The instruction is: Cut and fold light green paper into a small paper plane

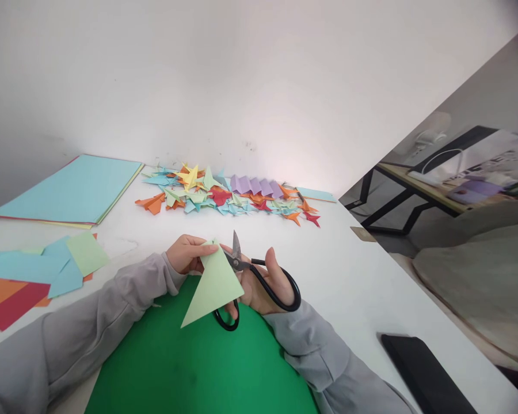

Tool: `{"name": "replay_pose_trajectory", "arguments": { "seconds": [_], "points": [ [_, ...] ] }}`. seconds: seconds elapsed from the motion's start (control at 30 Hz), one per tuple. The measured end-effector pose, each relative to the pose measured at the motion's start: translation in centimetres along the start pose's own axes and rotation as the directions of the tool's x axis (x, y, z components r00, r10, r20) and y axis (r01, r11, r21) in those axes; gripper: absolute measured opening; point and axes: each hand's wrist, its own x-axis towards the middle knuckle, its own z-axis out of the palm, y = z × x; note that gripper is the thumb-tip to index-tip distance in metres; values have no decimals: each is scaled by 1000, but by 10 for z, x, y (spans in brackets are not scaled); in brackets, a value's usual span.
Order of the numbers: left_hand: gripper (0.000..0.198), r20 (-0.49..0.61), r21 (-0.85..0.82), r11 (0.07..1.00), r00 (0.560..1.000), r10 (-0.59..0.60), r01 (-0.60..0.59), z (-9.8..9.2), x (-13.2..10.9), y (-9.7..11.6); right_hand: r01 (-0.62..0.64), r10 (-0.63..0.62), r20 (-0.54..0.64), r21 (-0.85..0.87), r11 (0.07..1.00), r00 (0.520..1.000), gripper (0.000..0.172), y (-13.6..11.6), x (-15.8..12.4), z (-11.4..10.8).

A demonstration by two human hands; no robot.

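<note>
A pale green piece of folded paper (216, 283), roughly triangular, is pinched near its top by my left hand (187, 253), thumb on the front side. My right hand (261, 287) has its fingers through the black handles of a pair of scissors (236, 263). The blades are spread, pointing up and left, with one blade upright beside the paper's upper right edge and the other partly hidden behind the paper. Whether the blades touch the paper I cannot tell. Below both hands lies a green board or mat (198, 362).
Folded paper shapes in many colours (220, 196) lie along the wall, with a purple pleated strip (255, 186) among them. Large coloured sheets (73, 190) are stacked at the back left, and cut pieces (30, 267) lie at the left. A black flat object (423, 371) rests at the right.
</note>
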Motion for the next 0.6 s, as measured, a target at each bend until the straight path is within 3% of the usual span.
{"name": "replay_pose_trajectory", "arguments": {
  "seconds": [0.17, 0.3, 0.47, 0.6],
  "points": [
    [27, -65, -25, 1000, 998, 10, -11, 0, 1, 0, -21, 18, -80, -30, 999, 997, 90, -2, 0, 0],
    [30, -81, -27, 1000, 997, 0, -2, 2, 0, 1, -11, 10, -43, -19, 1000, 999, 89, -2, -1, -2],
    [32, 9, 2, 1000, 1000, 10, -10, 0, 0, 0, -18, 17, 46, 6, 1000, 999, 88, 0, 0, -5],
    [36, 26, 15, 1000, 1000, 13, -13, -1, 0, -2, -23, 20, -68, -52, 998, 997, 88, 1, 1, -2]
  ]
}}
